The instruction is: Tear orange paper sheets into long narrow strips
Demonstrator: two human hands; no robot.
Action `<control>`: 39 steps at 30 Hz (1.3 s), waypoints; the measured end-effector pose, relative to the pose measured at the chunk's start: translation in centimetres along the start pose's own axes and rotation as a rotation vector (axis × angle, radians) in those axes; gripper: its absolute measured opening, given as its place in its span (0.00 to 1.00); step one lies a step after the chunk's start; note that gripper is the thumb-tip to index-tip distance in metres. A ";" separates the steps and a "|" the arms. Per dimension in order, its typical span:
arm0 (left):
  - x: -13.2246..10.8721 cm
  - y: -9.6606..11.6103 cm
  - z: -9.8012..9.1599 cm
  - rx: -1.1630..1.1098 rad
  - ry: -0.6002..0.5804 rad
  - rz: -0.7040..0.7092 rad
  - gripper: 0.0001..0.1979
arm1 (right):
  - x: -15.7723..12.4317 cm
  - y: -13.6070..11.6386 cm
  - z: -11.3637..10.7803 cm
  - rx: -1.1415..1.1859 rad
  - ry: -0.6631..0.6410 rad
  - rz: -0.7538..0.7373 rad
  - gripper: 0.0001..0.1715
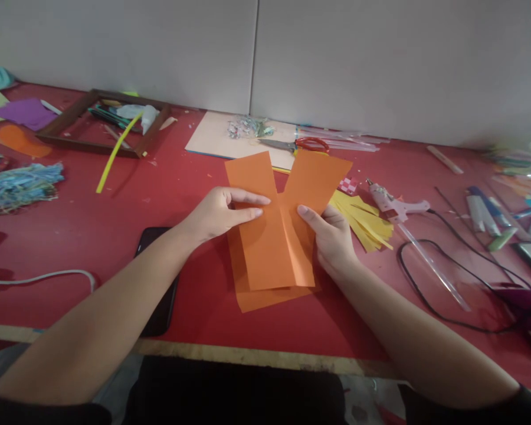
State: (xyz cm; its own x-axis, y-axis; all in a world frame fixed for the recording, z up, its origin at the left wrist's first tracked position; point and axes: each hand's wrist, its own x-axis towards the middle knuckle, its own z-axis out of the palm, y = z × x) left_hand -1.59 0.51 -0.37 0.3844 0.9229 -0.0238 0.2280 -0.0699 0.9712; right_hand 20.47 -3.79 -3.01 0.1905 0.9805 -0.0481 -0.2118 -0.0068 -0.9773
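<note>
Both my hands hold orange paper over the red table. The paper is split from its far edge into two flaps that spread apart like a V. My left hand pinches the left flap, thumb on top and fingers pointing right. On the right flap my right hand grips the edge, thumb on top. A second orange sheet lies flat underneath.
A black phone lies under my left forearm. Yellow paper strips, a glue gun with its black cord, red-handled scissors, a wooden frame, yarn and pens lie around. A wall stands behind.
</note>
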 end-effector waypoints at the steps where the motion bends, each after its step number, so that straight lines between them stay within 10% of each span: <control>1: 0.0 0.0 -0.1 0.001 0.010 -0.003 0.14 | 0.0 0.0 0.0 0.007 0.003 0.001 0.11; 7: -0.2 0.3 -0.2 -0.028 -0.072 0.039 0.28 | 0.1 0.1 -0.1 0.039 0.042 0.029 0.15; 11: -0.2 0.1 -0.1 -0.028 -0.181 0.039 0.13 | 0.6 0.4 -0.2 0.043 0.072 -0.036 0.13; 32: -0.1 0.3 -0.1 0.014 0.011 -0.021 0.15 | 0.6 0.3 -0.1 0.129 0.048 0.029 0.13; 39: -0.1 0.4 0.1 0.097 -0.108 0.057 0.17 | 0.9 0.4 -0.2 0.121 0.053 -0.005 0.14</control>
State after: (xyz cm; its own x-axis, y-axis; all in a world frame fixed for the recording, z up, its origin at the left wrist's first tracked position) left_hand -1.47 0.34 0.01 0.4920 0.8706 0.0006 0.2864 -0.1624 0.9442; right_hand 20.73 -2.95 -3.49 0.2416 0.9687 -0.0573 -0.3244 0.0250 -0.9456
